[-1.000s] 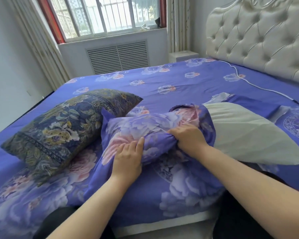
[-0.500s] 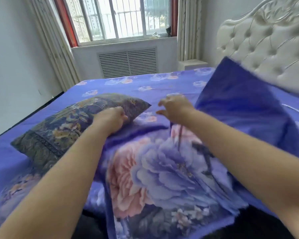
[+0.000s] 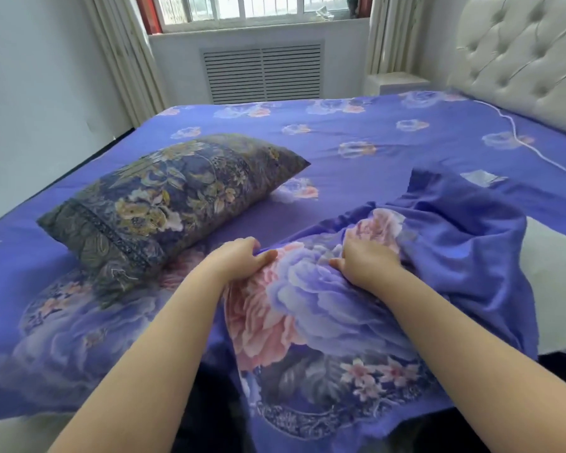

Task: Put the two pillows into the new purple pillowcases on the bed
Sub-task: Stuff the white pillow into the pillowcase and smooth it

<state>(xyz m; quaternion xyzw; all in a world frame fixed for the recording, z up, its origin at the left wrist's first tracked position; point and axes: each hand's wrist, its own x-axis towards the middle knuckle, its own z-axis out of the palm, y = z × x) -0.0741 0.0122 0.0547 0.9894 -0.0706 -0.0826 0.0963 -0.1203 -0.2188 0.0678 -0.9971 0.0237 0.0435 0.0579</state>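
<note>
Both hands grip the purple pillowcase (image 3: pixel 324 305): the left hand (image 3: pixel 239 259) pinches its far edge, and the right hand (image 3: pixel 366 263) is curled into the bunched cloth. A white pillow (image 3: pixel 549 256) is glimpsed right of the right hand, apparently uncovered. The dark patterned pillow (image 3: pixel 174 197) lies beyond the left hand. Should the opening be lost among the folds, the pillow could be fed in crooked.

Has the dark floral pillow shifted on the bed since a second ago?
No. The dark floral pillow lies at the same spot on the bedsheet; only the camera moved.
</note>
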